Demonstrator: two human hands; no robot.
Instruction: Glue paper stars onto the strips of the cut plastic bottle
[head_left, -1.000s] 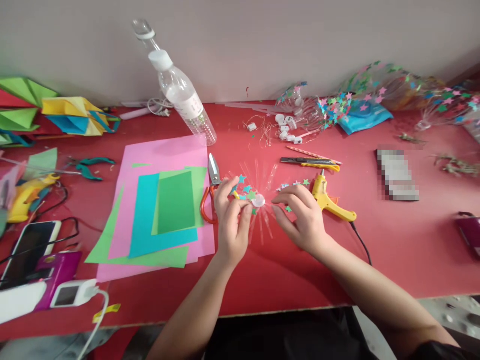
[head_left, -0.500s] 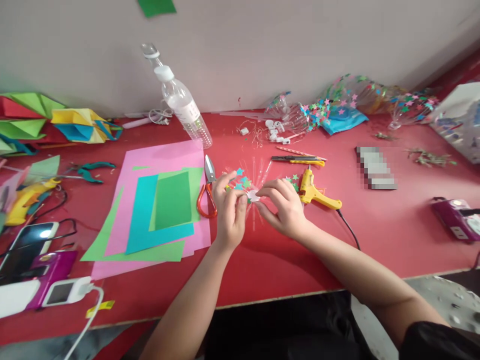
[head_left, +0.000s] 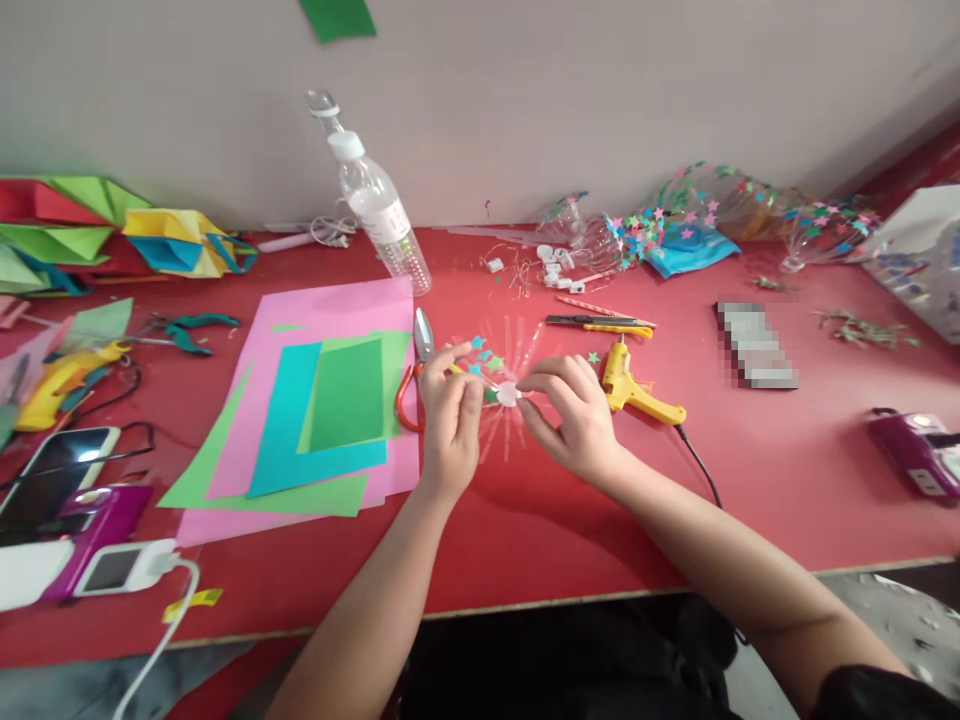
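My left hand (head_left: pixel 447 418) and my right hand (head_left: pixel 571 412) meet over a red table (head_left: pixel 750 480). Both pinch a clear plastic burst piece (head_left: pixel 507 394) with a small white round centre and thin strips fanning outward. Small coloured paper stars (head_left: pixel 483 356) stick to its strips near my left fingers. Orange-handled scissors (head_left: pixel 415 376) lie just left of my left hand. A yellow glue gun (head_left: pixel 634 388) lies just right of my right hand, its black cord trailing toward the table's front edge.
Stacked pink, green and blue paper sheets (head_left: pixel 322 410) lie at left. A clear bottle (head_left: pixel 376 205) leans by the wall. A utility knife (head_left: pixel 600 322), star-decorated bottles (head_left: pixel 697 215), folded paper shapes (head_left: pixel 112 235), pliers (head_left: pixel 187 330), phones and chargers (head_left: pixel 67 510) are around.
The view shifted slightly; my hands stay together on the plastic piece, with my right fingers now closer on its white centre.
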